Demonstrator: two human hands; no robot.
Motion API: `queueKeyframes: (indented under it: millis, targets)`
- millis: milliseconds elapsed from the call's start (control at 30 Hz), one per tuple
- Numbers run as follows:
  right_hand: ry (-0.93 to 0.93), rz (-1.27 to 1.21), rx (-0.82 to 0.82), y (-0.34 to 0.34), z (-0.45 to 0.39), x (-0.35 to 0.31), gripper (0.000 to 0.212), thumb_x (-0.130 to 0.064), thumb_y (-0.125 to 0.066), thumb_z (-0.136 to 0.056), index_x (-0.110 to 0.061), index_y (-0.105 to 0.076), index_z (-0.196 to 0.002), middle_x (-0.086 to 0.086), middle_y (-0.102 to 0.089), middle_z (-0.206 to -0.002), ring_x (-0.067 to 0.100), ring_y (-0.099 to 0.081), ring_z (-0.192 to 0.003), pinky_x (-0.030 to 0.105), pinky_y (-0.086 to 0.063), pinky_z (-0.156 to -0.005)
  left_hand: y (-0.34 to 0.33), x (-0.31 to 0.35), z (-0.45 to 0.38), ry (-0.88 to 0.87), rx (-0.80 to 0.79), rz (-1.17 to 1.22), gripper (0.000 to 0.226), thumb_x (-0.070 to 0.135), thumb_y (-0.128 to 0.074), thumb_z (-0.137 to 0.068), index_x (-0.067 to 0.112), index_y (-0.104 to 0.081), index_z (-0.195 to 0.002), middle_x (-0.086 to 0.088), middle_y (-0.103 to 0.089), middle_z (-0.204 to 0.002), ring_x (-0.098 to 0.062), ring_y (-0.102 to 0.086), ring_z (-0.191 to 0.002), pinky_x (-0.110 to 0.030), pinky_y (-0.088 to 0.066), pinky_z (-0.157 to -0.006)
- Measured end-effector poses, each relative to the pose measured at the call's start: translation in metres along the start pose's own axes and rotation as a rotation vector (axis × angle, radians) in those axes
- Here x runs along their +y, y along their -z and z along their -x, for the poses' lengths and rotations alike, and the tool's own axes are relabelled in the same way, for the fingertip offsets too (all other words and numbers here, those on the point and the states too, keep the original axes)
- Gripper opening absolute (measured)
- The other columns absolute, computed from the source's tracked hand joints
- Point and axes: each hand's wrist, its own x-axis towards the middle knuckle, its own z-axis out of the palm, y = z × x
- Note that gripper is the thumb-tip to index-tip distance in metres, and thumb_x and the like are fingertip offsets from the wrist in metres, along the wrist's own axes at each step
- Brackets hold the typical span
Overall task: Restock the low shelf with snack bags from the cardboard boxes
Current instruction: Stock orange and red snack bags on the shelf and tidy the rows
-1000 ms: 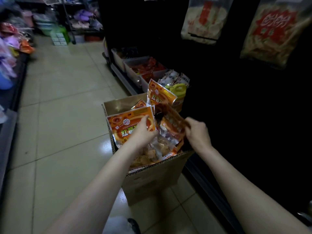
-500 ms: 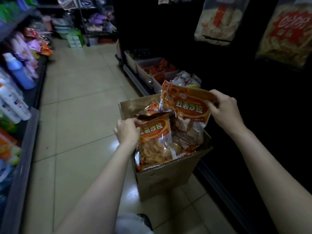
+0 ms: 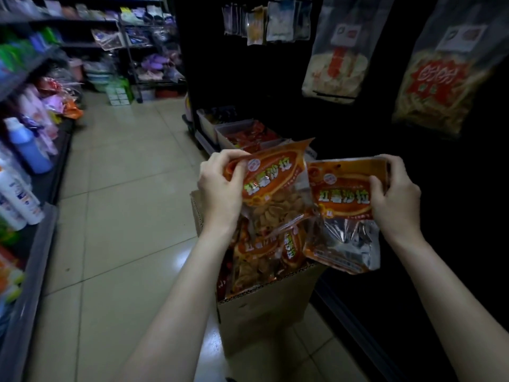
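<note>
Head view puts both your hands above the open cardboard box point(image 3: 264, 310), each with a bag already lifted. Your left hand point(image 3: 220, 188) pinches the top left corner of one orange snack bag point(image 3: 272, 188), thumb across the front, so the bag hangs down and to the right of that grip with its long axis tilted, top edge rising toward the right of the frame. Your right hand point(image 3: 394, 199) closes its grip on the top right corner of a second orange snack bag point(image 3: 344, 213), which hangs down and to the left of it, long axis nearly upright, silver lower half just over the box's right rim. The two bags overlap slightly in the middle of the frame.

What matters for the next move is that the low shelf point(image 3: 355, 312) runs along the right side of the frame, its edge just beside the box, dark and hard to read. Your right hand and its bag are the nearer to it; the left bag would have to cross over the box. More orange bags still fill the box, so I judge the restocking far from done.

Compared with half a second ago, your left hand has come up out of the box with its bag to the height of the right, and the right bag has shifted rightward, toward the shelf side.
</note>
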Motion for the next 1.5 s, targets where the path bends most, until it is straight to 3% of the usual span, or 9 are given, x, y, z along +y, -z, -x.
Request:
queueKeyframes:
  millis: [133, 267, 467, 600, 733, 933, 1033, 1267, 1500]
  targets:
    - [-0.034, 0.047, -0.033, 0.01, 0.005, 0.009, 0.043, 0.0, -0.045, -0.093, -0.011, -0.041, -0.134, 0.007, -0.052, -0.095, 0.018, -0.05, -0.078, 0.026, -0.037, -0.065, -0.009, -0.017, 0.008, 0.134, -0.143, -0.134, 0.011, 0.013, -0.062, -0.088, 0.022, -0.067, -0.088, 0.007, -0.064, -0.094, -0.012, -0.06, -0.095, -0.02, -0.048, -0.078]
    - [0.05, 0.13, -0.038, 0.014, 0.007, 0.023, 0.027, 0.009, -0.047, -0.087, -0.001, -0.058, -0.109, 0.013, -0.059, -0.099, 0.025, -0.058, -0.088, 0.022, -0.039, -0.072, -0.008, -0.02, 0.009, 0.09, -0.15, -0.156, 0.01, 0.01, -0.065, -0.086, 0.018, -0.071, -0.088, 0.004, -0.064, -0.098, -0.006, -0.057, -0.092, -0.005, -0.041, -0.08]
    - [-0.002, -0.169, -0.018, 0.026, -0.005, 0.014, 0.014, -0.01, -0.053, -0.093, -0.007, -0.064, -0.101, 0.001, -0.058, -0.107, 0.014, -0.058, -0.099, 0.016, -0.046, -0.081, -0.001, 0.024, -0.003, 0.023, -0.346, 0.121, 0.022, 0.013, -0.064, -0.087, 0.035, -0.066, -0.082, 0.012, -0.068, -0.087, -0.012, -0.064, -0.064, -0.034, -0.052, -0.051]
    - [-0.103, -0.548, -0.322, 0.035, -0.005, -0.004, 0.04, -0.039, -0.065, -0.083, -0.017, -0.057, -0.115, -0.013, -0.048, -0.12, -0.005, -0.052, -0.108, 0.01, -0.049, -0.081, -0.018, 0.034, 0.011, 0.078, -0.345, 0.226, 0.016, 0.011, -0.064, -0.087, 0.027, -0.068, -0.087, 0.013, -0.07, -0.083, -0.01, -0.067, -0.075, -0.027, -0.055, -0.059]
    - [0.082, -0.227, -0.091, 0.023, 0.008, 0.002, 0.017, -0.009, -0.066, -0.085, -0.009, -0.065, -0.102, -0.005, -0.059, -0.104, 0.004, -0.057, -0.096, 0.018, -0.05, -0.08, -0.042, 0.024, 0.033, 0.265, -0.383, 0.291, 0.017, 0.011, -0.064, -0.087, 0.027, -0.068, -0.086, 0.001, -0.07, -0.092, -0.018, -0.067, -0.094, -0.035, -0.056, -0.081]
    - [0.047, 0.021, 0.083, 0.043, 0.001, 0.026, 0.016, 0.0, -0.058, -0.086, -0.004, -0.061, -0.101, 0.005, -0.061, -0.093, 0.015, -0.057, -0.087, 0.016, -0.037, -0.075, -0.031, -0.038, 0.032, 0.156, -0.43, -0.743, 0.05, 0.028, -0.059, -0.09, 0.02, -0.042, -0.136, -0.005, -0.043, -0.141, -0.024, -0.033, -0.133, -0.042, -0.024, -0.11]
    - [0.076, 0.086, 0.032, 0.045, 0.005, 0.026, 0.02, 0.001, -0.052, -0.09, -0.005, -0.052, -0.11, 0.0, -0.052, -0.095, 0.009, -0.049, -0.085, 0.015, -0.034, -0.07, -0.02, -0.068, 0.047, 0.238, -0.53, -0.969, 0.051, 0.033, -0.062, -0.087, 0.019, -0.044, -0.132, -0.004, -0.051, -0.136, -0.026, -0.04, -0.129, -0.047, -0.012, -0.113]
    - [0.136, 0.206, -0.043, 0.033, 0.025, 0.049, 0.018, 0.001, -0.045, -0.093, -0.003, -0.046, -0.111, 0.012, -0.052, -0.095, 0.015, -0.049, -0.074, 0.024, -0.036, -0.054, -0.037, -0.05, 0.056, 0.043, -0.337, -0.835, 0.022, 0.025, -0.057, -0.092, 0.019, -0.067, -0.11, -0.005, -0.068, -0.104, -0.026, -0.059, -0.097, -0.035, -0.04, -0.09]
    - [-0.046, 0.241, -0.125, 0.025, 0.036, 0.063, 0.015, 0.004, -0.05, -0.091, 0.004, -0.065, -0.09, 0.021, -0.057, -0.114, 0.035, -0.055, -0.107, 0.034, -0.045, -0.082, -0.007, -0.023, 0.027, -0.121, -0.11, -0.726, 0.021, 0.019, -0.062, -0.089, 0.01, -0.071, -0.106, -0.018, -0.071, -0.091, -0.037, -0.063, -0.081, -0.041, -0.048, -0.075]
